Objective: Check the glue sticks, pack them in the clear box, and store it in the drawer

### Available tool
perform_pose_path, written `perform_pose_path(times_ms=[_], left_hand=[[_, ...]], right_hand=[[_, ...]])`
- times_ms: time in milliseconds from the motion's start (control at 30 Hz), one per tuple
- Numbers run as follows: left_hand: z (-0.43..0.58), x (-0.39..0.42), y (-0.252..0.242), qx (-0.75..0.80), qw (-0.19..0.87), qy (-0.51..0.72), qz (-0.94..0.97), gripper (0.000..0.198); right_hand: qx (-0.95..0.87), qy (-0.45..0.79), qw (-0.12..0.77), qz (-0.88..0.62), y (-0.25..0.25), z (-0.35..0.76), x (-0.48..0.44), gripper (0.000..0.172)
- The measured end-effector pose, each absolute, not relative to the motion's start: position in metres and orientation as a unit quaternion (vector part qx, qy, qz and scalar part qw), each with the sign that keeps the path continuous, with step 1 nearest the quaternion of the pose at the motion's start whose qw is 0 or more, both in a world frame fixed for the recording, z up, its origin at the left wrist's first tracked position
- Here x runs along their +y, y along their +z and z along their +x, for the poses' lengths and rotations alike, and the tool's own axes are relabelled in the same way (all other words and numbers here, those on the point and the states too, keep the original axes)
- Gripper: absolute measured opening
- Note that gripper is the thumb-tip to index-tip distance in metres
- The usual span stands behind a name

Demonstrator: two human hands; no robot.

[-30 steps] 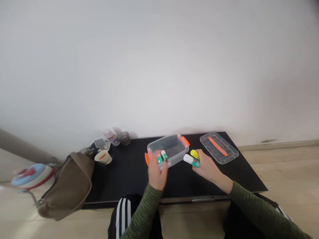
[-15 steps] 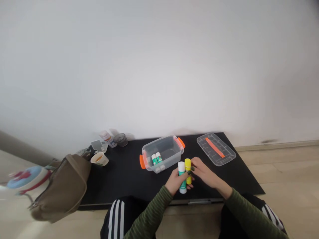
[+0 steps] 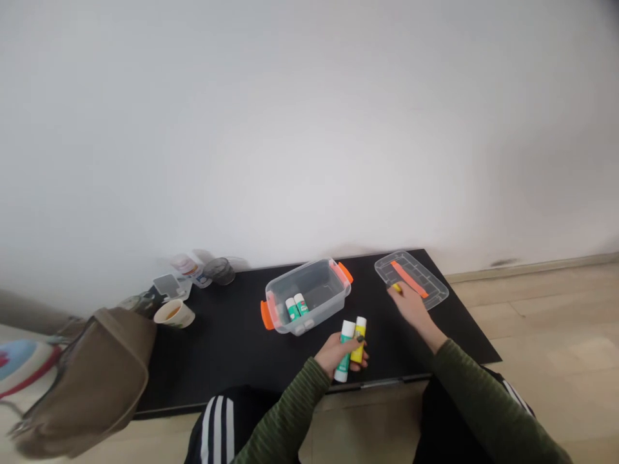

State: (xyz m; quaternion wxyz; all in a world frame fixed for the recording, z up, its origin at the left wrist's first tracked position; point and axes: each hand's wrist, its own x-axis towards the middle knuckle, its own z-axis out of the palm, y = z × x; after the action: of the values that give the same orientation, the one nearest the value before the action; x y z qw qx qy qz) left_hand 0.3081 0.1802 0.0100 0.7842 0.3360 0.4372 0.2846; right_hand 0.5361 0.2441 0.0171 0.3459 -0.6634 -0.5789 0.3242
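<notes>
L hand (image 3: 338,353) is clutching two glue sticks (image 3: 346,335), green + yellow, over worktop (image 3: 227,341) just in front of clear box (image 3: 326,314). R hand (image 3: 411,308) has let go of them and is now reaching onto lid (image 3: 428,295); can't tell if it's pinching anything. Two more sticks (image 3: 294,308) are lying in the box.

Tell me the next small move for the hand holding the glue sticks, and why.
Probably lower the two glue sticks in the left hand into the clear box: it stands open, two more sticks lie inside, and the right hand is at the lid.
</notes>
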Motion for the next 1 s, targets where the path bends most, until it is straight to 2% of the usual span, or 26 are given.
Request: perform_pose_path(times_ms=[100, 167, 233, 333, 400, 467, 533, 600, 767, 900, 1000], left_hand=[[0.314, 0.187, -0.004, 0.430, 0.791, 0.386, 0.202, 0.035], [0.320, 0.190, -0.009, 0.397, 0.796, 0.433, 0.142, 0.030], [0.327, 0.192, -0.012, 0.371, 0.798, 0.462, 0.107, 0.027], [0.335, 0.194, -0.017, 0.377, 0.792, 0.475, 0.069, 0.025], [0.339, 0.196, -0.021, 0.393, 0.787, 0.474, 0.048, 0.025], [0.343, 0.197, -0.024, 0.390, 0.789, 0.474, 0.036, 0.024], [0.346, 0.196, -0.026, 0.377, 0.796, 0.471, 0.039, 0.024], [0.348, 0.194, -0.026, 0.373, 0.802, 0.463, 0.053, 0.025], [0.348, 0.186, -0.028, 0.417, 0.784, 0.451, 0.086, 0.030], [0.350, 0.189, -0.029, 0.435, 0.772, 0.443, 0.135, 0.022], [0.353, 0.194, -0.027, 0.427, 0.777, 0.439, 0.143, 0.021]], right_hand=[[-0.664, 0.197, 0.146, -0.707, -0.005, 0.530, 0.244, 0.019], [-0.704, 0.150, 0.102, -0.687, -0.019, 0.522, 0.241, 0.023], [-0.719, 0.105, 0.125, -0.676, -0.026, 0.518, 0.238, 0.033], [-0.709, 0.086, 0.221, -0.664, -0.023, 0.520, 0.234, 0.043], [-0.700, 0.155, 0.297, -0.630, -0.015, 0.519, 0.228, 0.038], [-0.681, 0.290, 0.342, -0.579, -0.009, 0.514, 0.218, 0.030], [-0.647, 0.417, 0.353, -0.532, -0.008, 0.505, 0.208, 0.028], [-0.619, 0.484, 0.360, -0.504, -0.012, 0.498, 0.202, 0.028], [-0.556, 0.511, 0.361, -0.547, -0.030, 0.493, 0.208, 0.027], [-0.517, 0.544, 0.334, -0.570, -0.040, 0.487, 0.215, 0.022], [-0.523, 0.525, 0.324, -0.588, -0.045, 0.483, 0.216, 0.022]])
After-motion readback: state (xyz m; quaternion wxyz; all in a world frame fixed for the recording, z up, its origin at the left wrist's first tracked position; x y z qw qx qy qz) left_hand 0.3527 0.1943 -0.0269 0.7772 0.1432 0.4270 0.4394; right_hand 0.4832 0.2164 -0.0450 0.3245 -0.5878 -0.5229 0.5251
